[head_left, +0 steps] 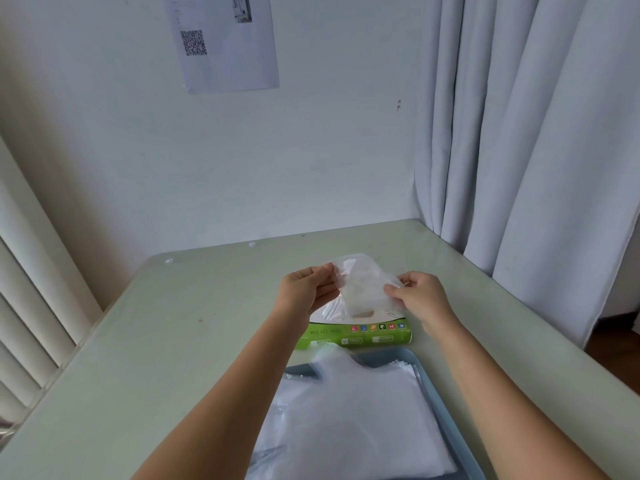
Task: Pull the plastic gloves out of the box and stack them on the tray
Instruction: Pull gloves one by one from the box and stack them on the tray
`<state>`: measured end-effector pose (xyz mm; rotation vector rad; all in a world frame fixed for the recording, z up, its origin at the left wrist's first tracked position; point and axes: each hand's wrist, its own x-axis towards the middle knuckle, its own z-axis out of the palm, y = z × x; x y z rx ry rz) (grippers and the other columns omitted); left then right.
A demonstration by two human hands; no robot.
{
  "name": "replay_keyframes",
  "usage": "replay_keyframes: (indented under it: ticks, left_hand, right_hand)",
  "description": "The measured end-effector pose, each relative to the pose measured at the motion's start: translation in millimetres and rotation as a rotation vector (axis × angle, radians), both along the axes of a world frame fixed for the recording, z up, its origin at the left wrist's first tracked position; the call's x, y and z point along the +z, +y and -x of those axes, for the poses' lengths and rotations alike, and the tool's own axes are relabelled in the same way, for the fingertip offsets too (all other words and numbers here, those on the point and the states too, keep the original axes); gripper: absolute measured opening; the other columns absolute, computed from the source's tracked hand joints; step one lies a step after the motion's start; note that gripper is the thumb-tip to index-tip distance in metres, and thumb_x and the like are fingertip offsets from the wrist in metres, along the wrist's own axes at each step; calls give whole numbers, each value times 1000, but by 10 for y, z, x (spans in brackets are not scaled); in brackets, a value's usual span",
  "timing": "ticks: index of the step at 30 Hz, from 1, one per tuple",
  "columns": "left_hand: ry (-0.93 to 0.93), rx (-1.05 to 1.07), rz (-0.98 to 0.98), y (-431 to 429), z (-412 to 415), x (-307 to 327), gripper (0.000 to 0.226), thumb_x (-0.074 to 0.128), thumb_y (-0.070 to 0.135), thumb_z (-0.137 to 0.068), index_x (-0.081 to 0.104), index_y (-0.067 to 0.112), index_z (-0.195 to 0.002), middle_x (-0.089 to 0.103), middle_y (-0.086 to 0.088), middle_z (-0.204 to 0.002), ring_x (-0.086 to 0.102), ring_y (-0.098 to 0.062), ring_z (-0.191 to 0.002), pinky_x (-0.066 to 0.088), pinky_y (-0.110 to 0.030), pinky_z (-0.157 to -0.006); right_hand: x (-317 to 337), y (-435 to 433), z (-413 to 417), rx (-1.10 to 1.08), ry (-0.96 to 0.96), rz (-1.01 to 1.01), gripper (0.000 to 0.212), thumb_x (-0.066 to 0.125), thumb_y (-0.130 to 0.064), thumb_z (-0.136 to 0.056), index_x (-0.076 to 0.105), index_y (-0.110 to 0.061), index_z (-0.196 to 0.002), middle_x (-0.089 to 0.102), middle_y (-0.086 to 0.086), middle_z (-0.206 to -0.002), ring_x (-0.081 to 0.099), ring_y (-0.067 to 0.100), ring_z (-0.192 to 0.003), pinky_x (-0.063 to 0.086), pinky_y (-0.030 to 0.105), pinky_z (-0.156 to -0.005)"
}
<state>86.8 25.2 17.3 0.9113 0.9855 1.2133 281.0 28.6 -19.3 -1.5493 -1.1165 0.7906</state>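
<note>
The pale green surface (173, 341) fills most of my view. At 6 o'clock on it sits the blue tray (391, 356), with a stack of clear gloves (346, 410) lying in it. At 12 o'clock from the tray, just beside its far rim, the green box (353, 336) lies flat. Above the box I hold one plastic glove (360, 285) up. My left hand (308, 289) pinches its 9 o'clock edge and my right hand (419, 296) its 3 o'clock edge, fingers clamped on the film.
</note>
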Motion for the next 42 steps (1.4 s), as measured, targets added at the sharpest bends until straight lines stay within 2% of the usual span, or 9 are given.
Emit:
replay_keyframes:
  ticks: [4,8,13,20,27,31,34,37,42]
  left_hand:
    - [-55,-49,51,-13,4,-39,9,60,4,-91,66,-3,-91,72,-7,-73,70,-13,-66,58,-21,-66]
    - [-76,-75,67,-17,-45,-50,13,64,4,-87,65,-3,-98,72,-7,-74,70,-10,-65,58,-20,-66]
    - [-78,-140,34,-24,-101,-49,10,59,11,-91,66,4,-88,72,-5,-78,70,-10,-68,58,-20,-69]
    - [-37,-36,9,-19,-56,-15,18,53,13,-96,62,3,-83,72,-6,-78,70,-11,-69,58,-22,-66]
    - [-125,231,190,59,-16,10,34,34,-2,-99,43,3,-67,45,-8,-47,50,-20,-42,49,-33,-63]
    - [-8,152,112,-9,-68,7,32,34,-9,-88,41,9,-62,35,-5,-46,32,-18,-47,33,-27,-51]
    - [-90,-18,36,-27,-74,17,11,42,4,-74,39,13,-68,33,-3,-57,29,-16,-53,27,-26,-53]
    - [307,-128,-86,-54,-25,23,41,51,2,-67,47,5,-107,44,-2,-81,41,-13,-64,37,-17,-51]
    - [1110,13,-328,50,-72,46,35,54,-1,-84,57,4,-119,60,-10,-110,57,-23,-93,42,-22,-69]
  right_hand:
    - [41,-46,27,-155,-287,-27,26,51,1,-85,56,-7,-110,50,14,-120,48,31,-110,37,32,-89]
    - [421,-287,204,-145,-178,-552,11,60,-6,-87,55,-15,-91,60,-2,-88,54,11,-76,44,25,-71]
    - [485,-310,382,183,-423,-9,52,71,-63,-69,65,-12,-75,70,1,-66,67,14,-64,53,29,-65]
    - [307,-215,359,146,4,-149,20,79,-17,-77,68,-2,-70,68,7,-61,60,11,-51,48,20,-55]
    - [157,-266,159,-80,-832,189,5,58,-10,-80,53,-12,-79,56,5,-80,57,31,-78,33,28,-57]
    - [207,-355,340,41,-969,-613,24,46,9,-71,42,-15,-72,38,-3,-73,41,18,-69,24,22,-60]
    - [180,-296,370,385,-974,-431,24,49,7,-73,53,-16,-73,49,-4,-79,48,16,-78,38,26,-66]
    - [48,-204,252,464,-1059,-160,23,49,-8,-91,65,-11,-108,59,2,-118,49,21,-117,38,26,-95]
    - [-108,-199,267,668,-1180,58,59,27,-57,-97,23,-32,-150,20,-2,-158,16,25,-145,15,39,-115]
